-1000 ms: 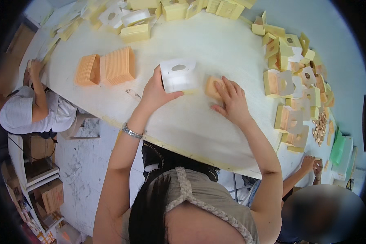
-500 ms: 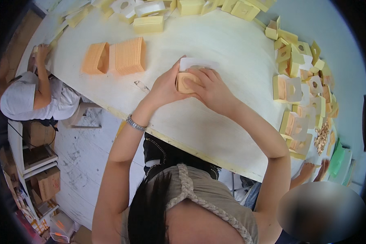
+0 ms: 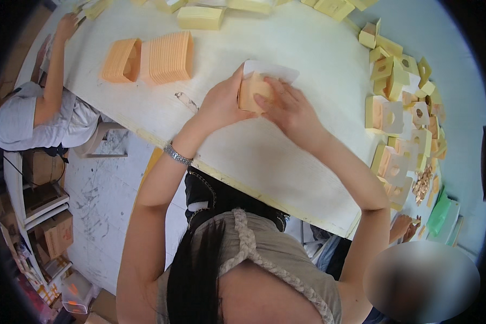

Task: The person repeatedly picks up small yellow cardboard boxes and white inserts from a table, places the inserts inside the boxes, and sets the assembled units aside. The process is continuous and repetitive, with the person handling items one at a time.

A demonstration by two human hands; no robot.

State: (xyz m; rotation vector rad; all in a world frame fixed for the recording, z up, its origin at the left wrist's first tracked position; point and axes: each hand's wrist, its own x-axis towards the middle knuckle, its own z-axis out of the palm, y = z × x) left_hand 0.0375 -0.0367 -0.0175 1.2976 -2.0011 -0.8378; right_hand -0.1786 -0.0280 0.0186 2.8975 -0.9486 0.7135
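Note:
Over the table in front of me I hold a small open box with a raised white flap. Inside the box sits a folded peach card insert. My left hand is closed round the box's left side, its thumb below. My right hand bends over the insert, thumb on its face and fingers at its far right part; the fingertips are partly hidden. Left of my hands stand two stacks of ribbed peach inserts, a larger stack and a smaller stack.
Open yellow boxes line the far edge. More boxes with inserts crowd the right side, near a pile of small copper-coloured pieces and a green bag. Co-workers sit at left and lower right. A small strip lies left of my wrist.
The insert shows larger and rises higher in the box, and my right fingers have shifted to its right part. The view has tilted slightly. At left, the co-worker's arm reaches farther away.

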